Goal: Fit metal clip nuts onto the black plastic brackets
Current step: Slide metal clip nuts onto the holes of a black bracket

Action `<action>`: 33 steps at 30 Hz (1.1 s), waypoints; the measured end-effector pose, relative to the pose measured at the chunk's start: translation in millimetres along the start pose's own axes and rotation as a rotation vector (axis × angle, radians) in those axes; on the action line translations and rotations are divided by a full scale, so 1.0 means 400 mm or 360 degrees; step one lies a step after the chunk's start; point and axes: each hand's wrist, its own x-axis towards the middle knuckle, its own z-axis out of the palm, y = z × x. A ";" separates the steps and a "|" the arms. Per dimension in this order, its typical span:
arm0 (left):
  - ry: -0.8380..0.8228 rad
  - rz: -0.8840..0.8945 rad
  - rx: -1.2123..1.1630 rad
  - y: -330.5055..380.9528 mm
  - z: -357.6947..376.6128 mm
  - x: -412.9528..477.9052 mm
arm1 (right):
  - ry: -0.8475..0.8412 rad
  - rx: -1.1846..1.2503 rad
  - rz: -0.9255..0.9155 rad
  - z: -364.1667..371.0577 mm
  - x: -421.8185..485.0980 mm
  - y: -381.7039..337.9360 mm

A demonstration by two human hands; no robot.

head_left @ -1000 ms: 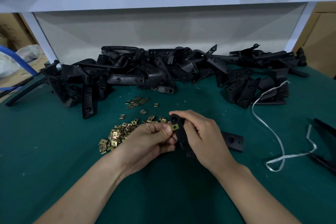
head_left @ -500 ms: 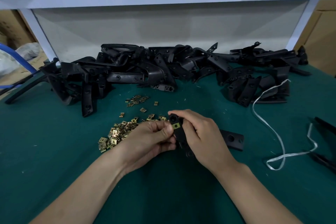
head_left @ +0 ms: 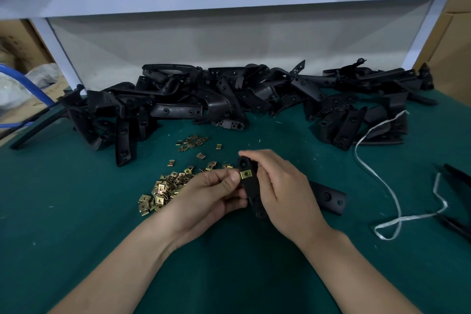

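Barely shifted, right hand [head_left: 285, 194] grips the black bracket [head_left: 251, 187]; left fingers [head_left: 231, 180] pinch its square brassy clip nut [head_left: 246, 174].

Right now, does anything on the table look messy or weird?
A white string lies loose and looped on the right of the table. A few clip nuts sit apart from the main heap. Nothing looks broken.

No readable text, labels or numbers anywhere
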 end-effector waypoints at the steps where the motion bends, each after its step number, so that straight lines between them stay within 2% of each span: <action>1: 0.0004 0.0005 -0.0007 0.000 0.000 0.000 | -0.0001 0.0029 0.0004 0.000 0.001 0.001; 12: -0.0031 0.0033 0.0000 0.005 0.003 -0.003 | -0.0118 -0.0043 -0.0007 -0.012 0.021 -0.003; 16: -0.0061 0.0054 0.0058 0.004 0.006 -0.004 | -0.0179 -0.0081 0.0179 -0.021 0.038 -0.001; 21: -0.0099 0.0105 0.0195 -0.002 0.011 -0.007 | -0.0210 -0.0320 0.0315 -0.026 0.055 -0.013; 26: -0.0049 0.0141 0.0287 -0.011 0.013 -0.002 | -0.0093 -0.0583 0.0264 -0.013 0.056 -0.017; 33: -0.0038 0.0129 0.0375 -0.019 0.004 0.006 | -0.0047 -0.0696 0.0192 0.003 0.043 -0.019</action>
